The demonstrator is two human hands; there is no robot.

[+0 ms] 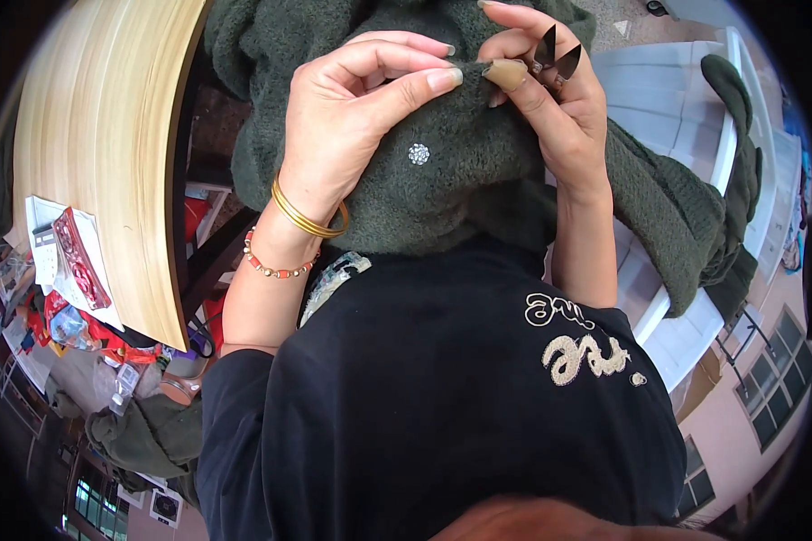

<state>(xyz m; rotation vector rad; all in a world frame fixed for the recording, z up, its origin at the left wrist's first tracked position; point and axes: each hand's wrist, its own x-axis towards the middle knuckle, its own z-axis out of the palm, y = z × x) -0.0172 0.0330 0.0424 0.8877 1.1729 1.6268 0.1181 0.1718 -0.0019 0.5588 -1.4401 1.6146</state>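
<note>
Dark-green fuzzy knit garment [465, 185] is bunched before you; likely soft, stretchy, snag-prone. Your left hand [356, 95] pinches a raised edge, thumb against fingers; right hand [555, 113] pinches just beside it, dark-bladed scissors [547, 47] tucked in. Grip edge; keep blades clear.

This looks like a garment workshop, though a cluttered home workroom cannot be ruled out. A dark green knit garment [379, 216] is gathered before the person, whose right hand [564, 117] carries small dark-bladed scissors [548, 47]. More green knitwear [158, 437] is heaped at the lower left, and another piece [668, 207] hangs over a pale plastic bin [672, 95]. A wood-topped table [108, 162] stands beside jumbled plastic-wrapped goods [70, 326]
</note>
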